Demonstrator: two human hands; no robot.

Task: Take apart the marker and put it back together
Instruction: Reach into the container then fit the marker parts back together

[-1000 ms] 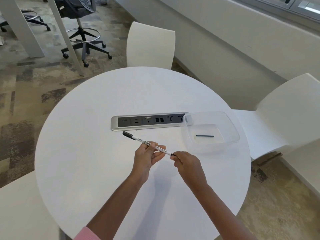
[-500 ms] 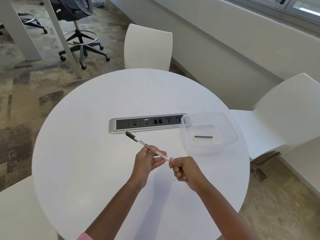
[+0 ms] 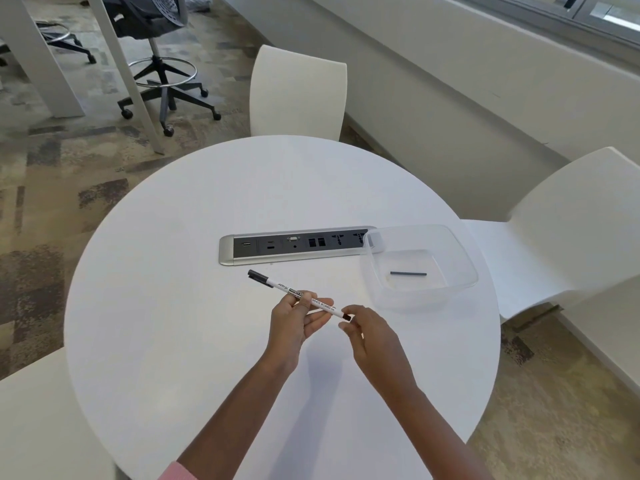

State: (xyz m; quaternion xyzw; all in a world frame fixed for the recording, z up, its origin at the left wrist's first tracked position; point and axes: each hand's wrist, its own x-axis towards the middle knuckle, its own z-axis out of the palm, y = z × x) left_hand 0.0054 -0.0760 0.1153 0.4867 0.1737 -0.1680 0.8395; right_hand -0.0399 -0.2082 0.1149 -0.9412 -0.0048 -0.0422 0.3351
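A white whiteboard marker point(image 3: 282, 286) with a black cap at its far left end is held above the round white table point(image 3: 173, 323). My left hand point(image 3: 294, 318) grips the barrel near its middle. My right hand point(image 3: 363, 332) pinches the small black plug at the marker's right end with thumb and forefinger. A thin dark stick point(image 3: 408, 274), seemingly the ink core, lies inside the clear plastic tub point(image 3: 460, 261) at the right of the table.
A silver socket strip point(image 3: 298, 245) is set into the table's middle, touching the tub's left corner. White chairs stand behind point(image 3: 298, 91), to the right point(image 3: 571, 223) and at the near left. A wheeled office chair point(image 3: 162, 71) stands on the carpet beyond.
My right hand has loosened from a fist around the marker's end to a fingertip pinch on the black end plug. The marker stays held in the left hand, slightly tilted.
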